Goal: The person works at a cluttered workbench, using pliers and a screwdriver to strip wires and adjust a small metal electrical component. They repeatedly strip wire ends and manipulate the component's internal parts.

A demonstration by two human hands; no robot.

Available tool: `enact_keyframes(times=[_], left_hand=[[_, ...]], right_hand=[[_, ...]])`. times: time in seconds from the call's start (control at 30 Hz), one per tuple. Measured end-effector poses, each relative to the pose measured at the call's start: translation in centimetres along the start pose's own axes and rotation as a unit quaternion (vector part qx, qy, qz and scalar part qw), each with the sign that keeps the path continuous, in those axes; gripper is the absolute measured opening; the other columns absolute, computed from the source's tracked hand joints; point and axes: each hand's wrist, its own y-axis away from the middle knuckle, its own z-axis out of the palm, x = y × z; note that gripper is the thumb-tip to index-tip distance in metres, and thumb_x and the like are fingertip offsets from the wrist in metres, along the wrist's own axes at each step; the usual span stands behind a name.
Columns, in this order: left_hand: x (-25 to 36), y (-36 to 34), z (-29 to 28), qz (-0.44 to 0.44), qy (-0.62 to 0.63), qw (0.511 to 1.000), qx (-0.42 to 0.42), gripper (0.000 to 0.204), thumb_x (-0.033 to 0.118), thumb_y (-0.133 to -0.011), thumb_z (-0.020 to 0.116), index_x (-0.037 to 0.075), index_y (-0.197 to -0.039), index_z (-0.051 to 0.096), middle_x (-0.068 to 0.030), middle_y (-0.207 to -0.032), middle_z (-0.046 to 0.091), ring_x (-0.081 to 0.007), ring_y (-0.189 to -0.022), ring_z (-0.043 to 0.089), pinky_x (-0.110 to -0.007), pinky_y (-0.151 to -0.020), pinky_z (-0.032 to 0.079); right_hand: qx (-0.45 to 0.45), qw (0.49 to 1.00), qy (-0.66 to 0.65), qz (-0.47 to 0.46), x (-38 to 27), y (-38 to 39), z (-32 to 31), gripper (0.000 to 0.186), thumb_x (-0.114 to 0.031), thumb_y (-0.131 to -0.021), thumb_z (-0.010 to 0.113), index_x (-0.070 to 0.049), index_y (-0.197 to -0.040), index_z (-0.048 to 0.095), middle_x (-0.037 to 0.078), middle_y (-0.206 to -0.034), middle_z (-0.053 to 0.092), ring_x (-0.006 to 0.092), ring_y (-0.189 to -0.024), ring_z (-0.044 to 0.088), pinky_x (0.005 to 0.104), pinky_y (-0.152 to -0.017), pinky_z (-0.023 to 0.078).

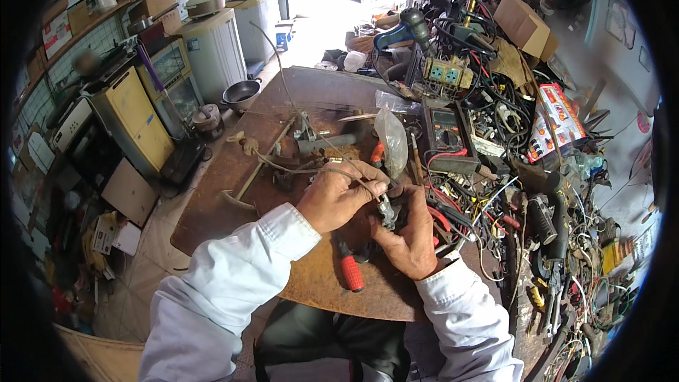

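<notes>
Over the front of the brown worktable point(205, 212), my two hands work close together. My left hand point(331, 199) is closed, pinching a thin grey-brown cable point(277, 64) that arcs up and away to the far left; a knotted stretch of cord lies to that hand's left. Between the thumb and fingers of my right hand point(412, 237) is a small silvery metal part point(386, 213), its exact kind too small to tell. The cable's end meets this part at my left fingertips. Below my hands lies a screwdriver point(351, 272) with a red handle.
Just beyond my hands stands a clear plastic bag point(390, 138). A hammer-like tool point(244, 187) lies left. Right of the table, a multimeter point(445, 126) sits among heaped wires, pliers point(555, 290) and a socket block point(445, 73). A wok point(242, 93) and old appliances line the left.
</notes>
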Motion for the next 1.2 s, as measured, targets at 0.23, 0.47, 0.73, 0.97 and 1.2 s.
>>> enact_keyframes(times=[0.23, 0.47, 0.73, 0.97, 1.2], left_hand=[[-0.5, 0.0, 0.1, 0.029, -0.04, 0.999, 0.004, 0.014, 0.01, -0.092, 0.07, -0.004, -0.094, 0.072, -0.0101, -0.091, 0.07, -0.0138, -0.085, 0.065, -0.028, -0.075, 0.053], [-0.5, -0.5, -0.7, -0.007, 0.023, 0.999, -0.04, 0.017, 0.011, -0.094, 0.068, -0.005, -0.095, 0.071, -0.0084, -0.092, 0.07, -0.0132, -0.086, 0.065, -0.028, -0.076, 0.053], [-0.8, -0.4, -0.9, 0.006, -0.048, 0.998, -0.051, 0.016, 0.01, -0.096, 0.064, -0.005, -0.094, 0.07, -0.0087, -0.089, 0.07, -0.0151, -0.084, 0.066, -0.03, -0.076, 0.054], [-0.9, -0.3, -0.9, 0.023, 0.002, 0.999, -0.04, 0.012, 0.007, -0.094, 0.066, -0.004, -0.095, 0.07, -0.0084, -0.089, 0.07, -0.0147, -0.084, 0.066, -0.028, -0.076, 0.054], [-0.1, -0.2, -1.1, 0.02, -0.016, 0.998, -0.054, 0.015, 0.011, -0.095, 0.066, -0.004, -0.094, 0.07, -0.0086, -0.088, 0.069, -0.0162, -0.084, 0.066, -0.029, -0.077, 0.053]], right_hand=[[-0.002, 1.0, -0.003, 0.004, -0.2, 0.0, 0.0, 0.053, -0.01, -0.076, 0.075, 0.0, -0.119, 0.045, 0.013, -0.089, 0.063, 0.0207, -0.078, 0.063, 0.034, -0.073, 0.051], [0.01, 0.998, -0.035, 0.046, -0.6, 0.2, -0.3, 0.047, -0.009, -0.078, 0.074, 0.0, -0.116, 0.047, 0.007, -0.089, 0.062, 0.0127, -0.08, 0.058, 0.0297, -0.074, 0.049], [-0.009, 0.988, -0.137, 0.065, 0.1, 0.3, -0.1, 0.046, -0.006, -0.08, 0.072, 0.001, -0.117, 0.046, 0.008, -0.094, 0.061, 0.0117, -0.084, 0.057, 0.0286, -0.076, 0.049], [-0.022, 0.979, -0.183, 0.091, -0.3, 0.0, -0.4, 0.044, -0.003, -0.081, 0.071, 0.001, -0.118, 0.046, 0.005, -0.097, 0.059, 0.0112, -0.09, 0.055, 0.0273, -0.081, 0.048], [-0.049, 0.961, -0.236, 0.137, -0.9, -0.3, -1.0, 0.041, 0.0, -0.083, 0.069, 0.0, -0.117, 0.047, 0.004, -0.098, 0.058, 0.0098, -0.091, 0.054, 0.0267, -0.082, 0.047]])
